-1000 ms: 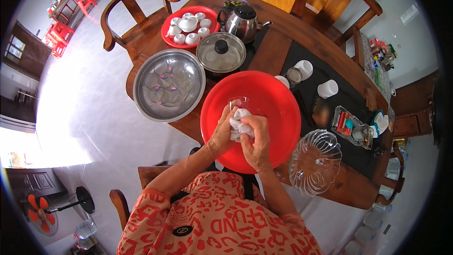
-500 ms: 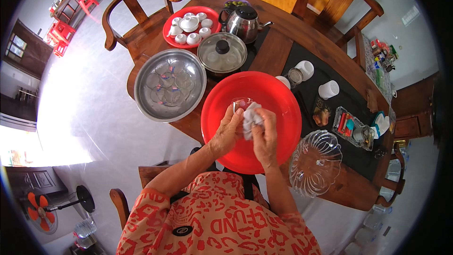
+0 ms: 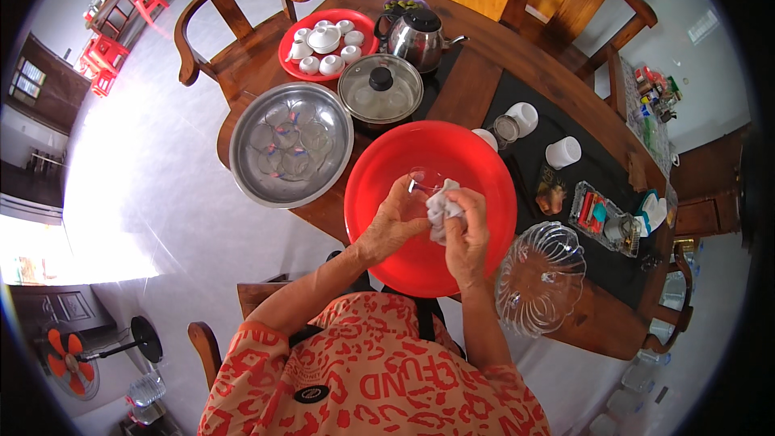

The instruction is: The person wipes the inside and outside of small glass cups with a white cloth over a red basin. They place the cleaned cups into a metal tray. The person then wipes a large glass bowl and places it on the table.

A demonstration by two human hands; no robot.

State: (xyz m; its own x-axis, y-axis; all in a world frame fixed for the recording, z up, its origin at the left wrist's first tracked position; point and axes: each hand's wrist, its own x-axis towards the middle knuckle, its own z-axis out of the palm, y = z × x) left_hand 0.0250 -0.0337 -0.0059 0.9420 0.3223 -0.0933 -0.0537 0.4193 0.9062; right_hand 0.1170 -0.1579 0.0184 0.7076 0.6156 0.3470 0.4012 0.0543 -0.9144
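Glass [image 3: 425, 181] at frame centre, clear, points one rounded end frame-upward; left hand [image 3: 395, 220] grips it; right hand [image 3: 467, 232] pinches crumpled cloth [image 3: 441, 210].

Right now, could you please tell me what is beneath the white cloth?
Beneath the white cloth, held in the right hand, is the large red basin; its inside shows around it. The left hand holds a clear glass alongside. Whatever lies directly behind the cloth is covered.

I see a round silver metal bowl [image 3: 244, 149] left of the round red plastic basin [image 3: 478, 168], a fluted clear bowl [image 3: 541, 278] to its right, a rounded silver metal kettle [image 3: 413, 43] behind.
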